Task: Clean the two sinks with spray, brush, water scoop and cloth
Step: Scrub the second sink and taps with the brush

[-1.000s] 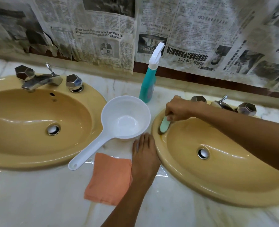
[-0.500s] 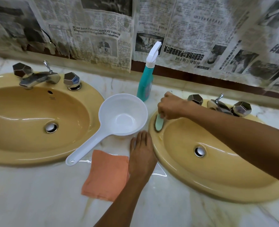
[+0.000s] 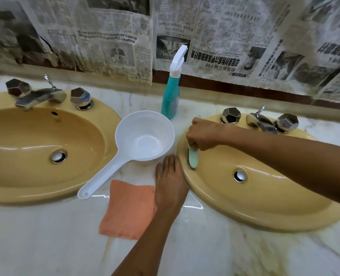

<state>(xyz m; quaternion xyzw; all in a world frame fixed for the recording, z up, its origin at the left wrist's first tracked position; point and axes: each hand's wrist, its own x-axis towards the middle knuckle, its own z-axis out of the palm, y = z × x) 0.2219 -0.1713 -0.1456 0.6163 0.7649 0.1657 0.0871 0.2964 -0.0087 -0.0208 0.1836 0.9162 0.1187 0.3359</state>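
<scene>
Right hand [image 3: 202, 135]: gripping the brush [image 3: 193, 159], bristles pressing the right sink [image 3: 264, 206] at its left inner wall.
Brush axis: running rim-to-drain, below the grip.
Left hand [image 3: 170, 182]: lying flat, fingers spread, bracing on the worktop [image 3: 205, 255] beside the cloth [image 3: 128, 209].

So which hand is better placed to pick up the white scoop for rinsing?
Left, probably: the left hand rests flat beside the white plastic water scoop, while the right hand grips the pale green brush.

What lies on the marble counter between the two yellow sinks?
In the head view: a white plastic water scoop, a teal spray bottle, an orange cloth, and the left hand resting flat.
</scene>
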